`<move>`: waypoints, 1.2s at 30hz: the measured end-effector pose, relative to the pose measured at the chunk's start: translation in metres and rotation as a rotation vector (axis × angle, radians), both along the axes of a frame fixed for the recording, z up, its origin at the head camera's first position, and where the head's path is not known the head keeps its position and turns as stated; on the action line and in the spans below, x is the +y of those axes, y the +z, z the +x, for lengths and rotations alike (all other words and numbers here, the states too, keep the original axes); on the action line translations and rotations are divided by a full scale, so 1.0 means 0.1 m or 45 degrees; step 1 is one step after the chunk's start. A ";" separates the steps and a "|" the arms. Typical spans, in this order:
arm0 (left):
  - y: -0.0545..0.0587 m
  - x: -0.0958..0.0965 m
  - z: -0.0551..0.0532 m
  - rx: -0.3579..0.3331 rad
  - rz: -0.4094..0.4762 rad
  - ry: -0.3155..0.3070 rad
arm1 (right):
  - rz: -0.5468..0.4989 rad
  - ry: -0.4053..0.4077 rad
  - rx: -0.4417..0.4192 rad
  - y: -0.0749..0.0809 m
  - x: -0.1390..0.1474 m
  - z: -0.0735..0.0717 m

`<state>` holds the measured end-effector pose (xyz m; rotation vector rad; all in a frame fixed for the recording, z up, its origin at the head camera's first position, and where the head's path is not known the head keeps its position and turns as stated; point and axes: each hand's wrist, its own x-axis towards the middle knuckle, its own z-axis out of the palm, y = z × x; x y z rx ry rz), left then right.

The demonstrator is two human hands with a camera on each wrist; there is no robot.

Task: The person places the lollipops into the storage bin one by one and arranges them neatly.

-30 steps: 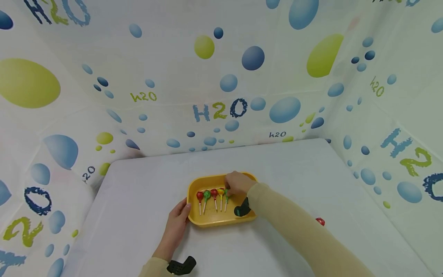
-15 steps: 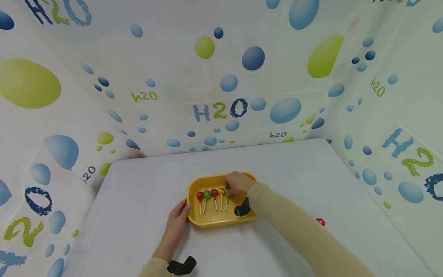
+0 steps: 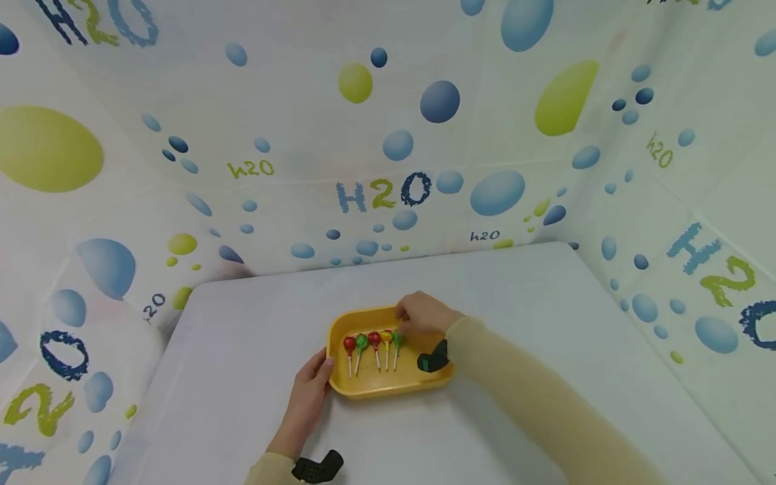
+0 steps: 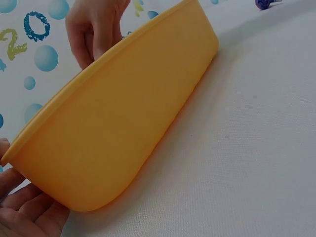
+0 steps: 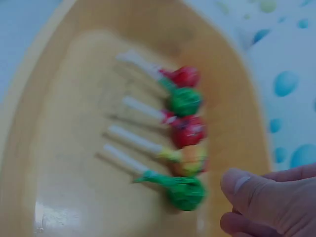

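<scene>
A yellow tray (image 3: 394, 387) stands on the white table, with a row of wrapped lollipops inside. From left to right in the head view come a red lollipop (image 3: 349, 343), a green lollipop (image 3: 362, 341), another red lollipop (image 3: 374, 339), a yellow lollipop (image 3: 386, 337) and another green lollipop (image 3: 397, 339). My left hand (image 3: 312, 387) holds the tray's left end, thumb at the rim, fingers against the outer wall. My right hand (image 3: 427, 313) is over the tray's far right part. In the right wrist view its thumb and fingers are beside the nearest green lollipop, apart from it, holding nothing visible.
A small purple round thing (image 4: 264, 4) lies on the table (image 4: 256, 123), at the top edge of the left wrist view. Patterned sheets (image 3: 291, 222) with blue and green dots hang behind and beside the table. My right sleeve (image 3: 515, 377) crosses over the table's right side.
My right hand has let go of the rightmost green lollipop and moved slightly up and right. The red lollipop on the table is now hidden behind my right arm. My left hand stays put.
</scene>
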<state>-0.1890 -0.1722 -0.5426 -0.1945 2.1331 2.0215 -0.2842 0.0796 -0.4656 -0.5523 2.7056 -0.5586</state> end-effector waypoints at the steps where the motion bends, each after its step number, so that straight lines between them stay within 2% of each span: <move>1: -0.01 0.00 0.00 -0.001 0.004 -0.004 | -0.056 -0.022 0.005 0.06 0.09 0.03; 4: 0.00 -0.01 0.00 -0.006 0.008 -0.012 | -0.248 -0.126 0.059 0.22 0.51 0.17; 6: 0.01 -0.03 -0.01 -0.008 -0.004 -0.014 | -0.370 -0.217 0.115 0.30 0.90 0.30; 8: 0.03 -0.03 -0.03 -0.006 -0.024 -0.018 | -0.435 -0.318 0.188 0.34 1.37 0.47; 10: 0.05 -0.04 -0.05 -0.006 -0.036 -0.022 | -0.433 -0.413 0.257 0.32 1.83 0.64; 12: 0.06 -0.05 -0.06 -0.010 -0.034 -0.026 | -0.393 -0.506 0.282 0.26 2.21 0.83; 16: 0.06 -0.06 -0.05 -0.031 -0.019 -0.031 | -0.305 -0.601 0.253 0.03 2.65 1.22; 20: 0.04 -0.01 -0.04 -0.050 -0.006 -0.039 | -0.287 -0.623 0.165 -0.28 2.75 1.57; 23: 0.03 0.00 -0.04 -0.058 -0.004 -0.044 | -0.288 -0.622 0.101 -0.47 2.70 1.71; 27: 0.03 -0.01 -0.03 -0.064 -0.003 -0.044 | -0.299 -0.598 0.059 -0.59 2.59 1.75; 36: 0.04 0.01 -0.05 -0.059 0.031 -0.039 | -0.241 -0.551 0.023 -0.62 2.50 1.69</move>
